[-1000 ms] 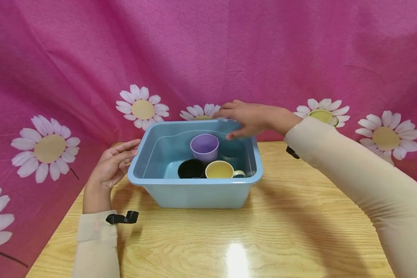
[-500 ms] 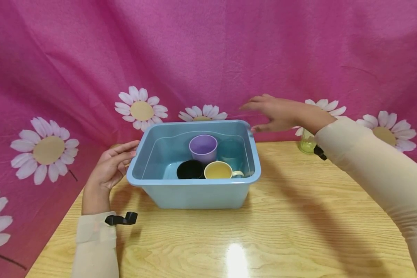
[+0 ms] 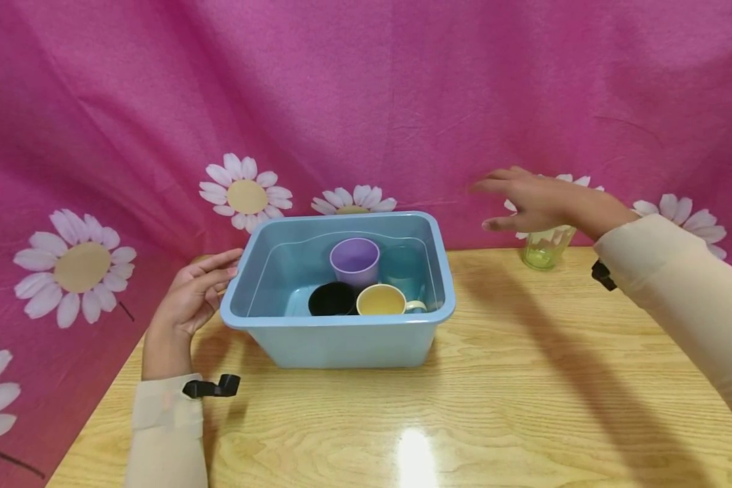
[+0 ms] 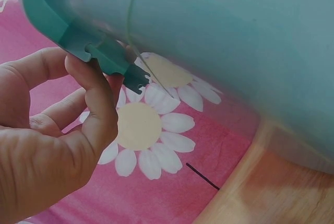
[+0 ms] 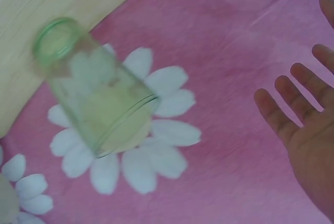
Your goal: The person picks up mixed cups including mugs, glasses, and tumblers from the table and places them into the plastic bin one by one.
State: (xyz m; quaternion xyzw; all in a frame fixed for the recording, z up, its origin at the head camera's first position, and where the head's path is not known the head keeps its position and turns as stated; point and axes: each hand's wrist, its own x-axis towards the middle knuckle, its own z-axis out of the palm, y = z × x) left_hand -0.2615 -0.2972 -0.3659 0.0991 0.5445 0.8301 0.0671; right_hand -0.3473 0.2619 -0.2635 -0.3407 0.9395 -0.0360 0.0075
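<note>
My left hand (image 3: pixel 189 298) holds the left end of the light blue plastic tub (image 3: pixel 341 346), its fingers at the rim. In the left wrist view, the thumb and fingers of the left hand (image 4: pixel 62 119) are at the tub's rim (image 4: pixel 62 25). My right hand (image 3: pixel 537 201) is in the air right of the tub, fingers spread and holding nothing. Just beyond it stands a clear green glass tumbler (image 3: pixel 539 256), its upper part partly hidden by the hand. The right wrist view shows the tumbler (image 5: pixel 99 88) apart from the open fingers (image 5: pixel 292 101).
Inside the tub are a purple cup (image 3: pixel 355 261), a black cup (image 3: pixel 331 300), a yellow mug (image 3: pixel 381 300) and a teal cup (image 3: pixel 404 268). The tub stands on a wooden table (image 3: pixel 317 427). A pink cloth (image 3: pixel 341 88) with daisies hangs behind.
My right hand has moved from above the tub's right back corner out to the right, bringing the green glass tumbler more into view. My left hand stays at the tub's left rim.
</note>
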